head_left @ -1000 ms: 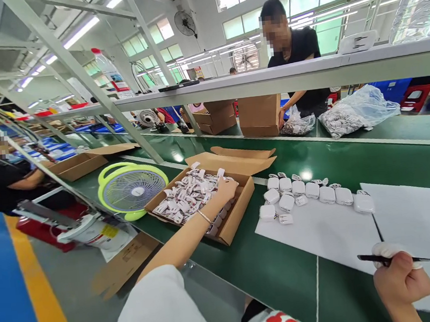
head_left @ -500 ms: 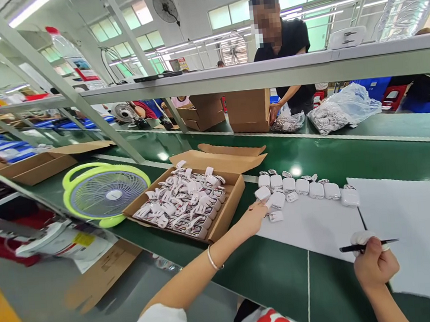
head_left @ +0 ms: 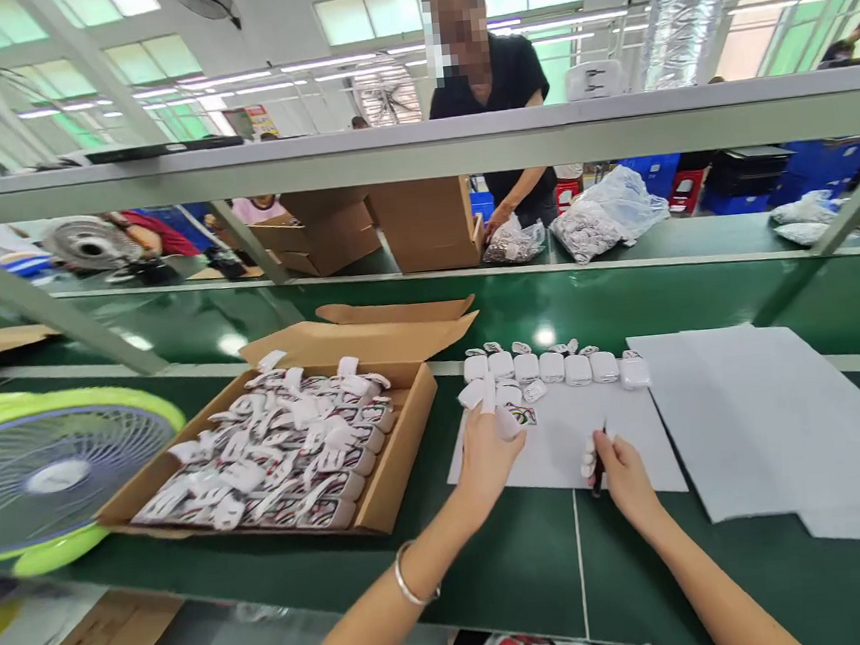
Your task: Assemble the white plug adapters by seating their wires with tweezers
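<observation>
My left hand (head_left: 491, 453) is closed on a small white plastic unit (head_left: 510, 421) at the left part of a white sheet. Coloured wires or markings show at the unit's right side; my fingers hide part of it. Black tweezers (head_left: 600, 473) are gripped in my right hand (head_left: 628, 476), over the sheet's right part, tip pointing up. White coverings (head_left: 588, 459) show on fingers of that hand. Beyond both hands, several rounded white units (head_left: 577, 370) stand in a row along the back of the white sheet (head_left: 554, 452).
An open cardboard box (head_left: 404, 455) full of white units with wires stands at left, beside a green fan (head_left: 67, 475). More white sheets (head_left: 754, 415) lie at right. A shelf beam (head_left: 415, 153) crosses above the bench. Opposite, a person (head_left: 499, 76) reaches toward plastic bags (head_left: 517, 242).
My view has turned right. My left hand has taken hold of a white unit and lifted it. My right hand has come closer to it, and the tweezers have swung from level to upright.
</observation>
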The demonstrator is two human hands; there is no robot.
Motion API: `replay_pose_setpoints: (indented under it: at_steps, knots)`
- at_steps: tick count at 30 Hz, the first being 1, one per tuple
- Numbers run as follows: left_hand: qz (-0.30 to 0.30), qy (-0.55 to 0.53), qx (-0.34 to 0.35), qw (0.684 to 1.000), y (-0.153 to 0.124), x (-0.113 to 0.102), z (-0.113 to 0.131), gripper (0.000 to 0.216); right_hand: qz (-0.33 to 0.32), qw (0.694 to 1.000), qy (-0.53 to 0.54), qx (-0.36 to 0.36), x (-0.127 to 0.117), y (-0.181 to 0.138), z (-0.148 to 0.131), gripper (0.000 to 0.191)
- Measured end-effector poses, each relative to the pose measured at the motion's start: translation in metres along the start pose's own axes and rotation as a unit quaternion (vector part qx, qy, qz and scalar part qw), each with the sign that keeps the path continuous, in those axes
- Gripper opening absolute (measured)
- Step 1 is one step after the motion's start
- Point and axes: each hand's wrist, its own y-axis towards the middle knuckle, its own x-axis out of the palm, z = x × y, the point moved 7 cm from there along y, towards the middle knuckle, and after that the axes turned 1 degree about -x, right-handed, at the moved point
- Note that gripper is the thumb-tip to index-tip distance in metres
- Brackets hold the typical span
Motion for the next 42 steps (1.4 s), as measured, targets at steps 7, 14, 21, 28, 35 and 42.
replay_pose_setpoints:
  at_steps: [7,14,21,28,35,42]
  knots:
    - [0.000,-0.209,0.043,0.977,-0.048,0.073,0.055,0.059,-0.058,0.992,-0.078,-0.079,0.002,0.013,-0.016,0.026]
    - [-0.048,-0.242,0.085,0.965,-0.057,0.072,0.042,0.046,-0.191,0.974,-0.111,-0.045,-0.012,0.032,-0.013,0.020]
    - [-0.067,-0.285,0.092,0.952,-0.046,0.082,0.045,0.038,-0.245,0.937,-0.223,-0.110,-0.018,0.027,-0.034,0.010]
    - [-0.044,-0.294,0.093,0.950,-0.044,0.093,0.053,0.035,-0.104,0.957,-0.263,-0.072,-0.029,0.033,-0.022,0.031]
    - [-0.002,-0.207,0.126,0.970,-0.048,0.086,0.055,0.037,-0.131,0.990,-0.044,-0.012,-0.021,0.041,0.004,0.035]
    - [0.014,-0.146,0.218,0.965,-0.049,0.077,0.066,0.020,-0.127,0.991,0.019,0.034,-0.025,0.041,0.013,0.037]
